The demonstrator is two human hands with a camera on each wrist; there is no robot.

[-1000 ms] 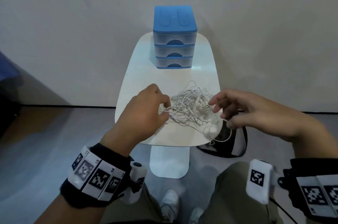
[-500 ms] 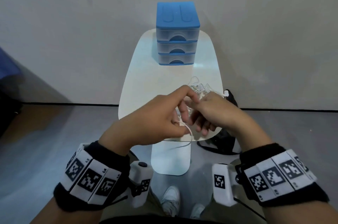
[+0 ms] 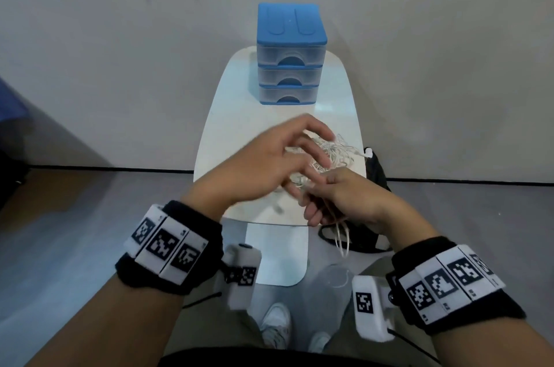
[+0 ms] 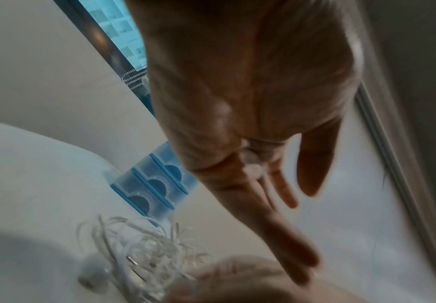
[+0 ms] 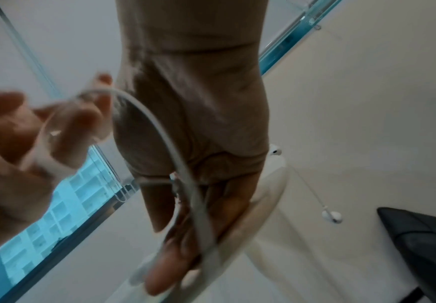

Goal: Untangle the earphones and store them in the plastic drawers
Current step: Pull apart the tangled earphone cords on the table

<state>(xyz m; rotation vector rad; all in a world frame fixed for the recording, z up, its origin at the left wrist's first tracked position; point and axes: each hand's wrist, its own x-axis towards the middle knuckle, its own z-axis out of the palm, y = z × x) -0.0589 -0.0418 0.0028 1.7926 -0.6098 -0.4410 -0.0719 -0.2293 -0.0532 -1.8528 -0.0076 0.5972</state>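
**White earphone tangle at the table's near edge**

I see the earphones (image 3: 328, 156), a knot of thin white cord, lying on the white table (image 3: 239, 114) before the shut plastic drawers (image 3: 290, 66). My left hand (image 3: 269, 165) spreads loose-fingered above them; my right hand (image 3: 344, 201) curls around dangling cord loops.

The left hand (image 3: 263, 162) now spreads open above the earphones (image 3: 332, 153). The right hand (image 3: 344, 201) sits lower, cable loops dangling below the table (image 3: 239, 114) edge.
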